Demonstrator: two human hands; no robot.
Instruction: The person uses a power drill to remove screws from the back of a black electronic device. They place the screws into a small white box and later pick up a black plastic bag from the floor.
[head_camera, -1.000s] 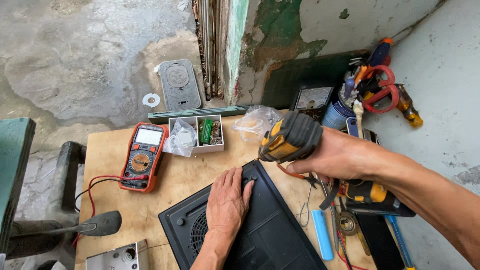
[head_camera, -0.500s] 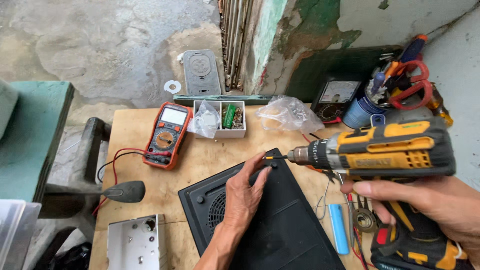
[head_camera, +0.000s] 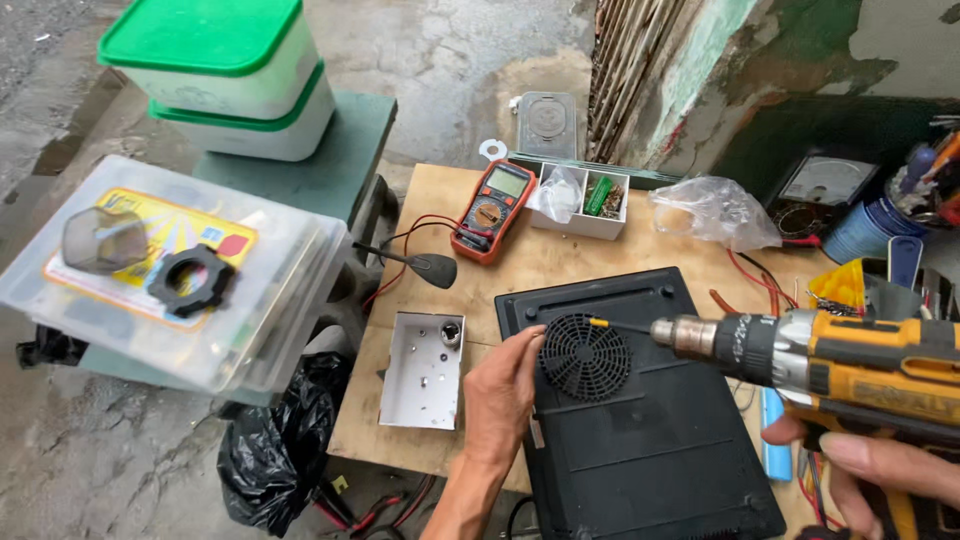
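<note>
A black flat appliance (head_camera: 650, 440) lies upside down on the wooden table (head_camera: 530, 260), with a round fan grille (head_camera: 585, 357) near its left edge. My left hand (head_camera: 500, 400) rests on that left edge, fingertips touching the grille. My right hand (head_camera: 880, 470) grips a yellow and black cordless drill (head_camera: 850, 365) at the lower right. The drill points left, and its bit tip (head_camera: 600, 323) hovers over the top of the grille.
A red multimeter (head_camera: 492, 210), a small parts box (head_camera: 590, 200), a white metal tray (head_camera: 425, 370), a clear plastic bag (head_camera: 715, 212) and a microphone-like probe (head_camera: 425, 267) lie on the table. Tools crowd the right side. Plastic containers (head_camera: 175, 270) and green-lidded tubs (head_camera: 225, 70) stand at left.
The view has swung left and down. My left hand slid along the appliance's edge to the fan grille, and the drill bit moved from the upper corner to the grille.
</note>
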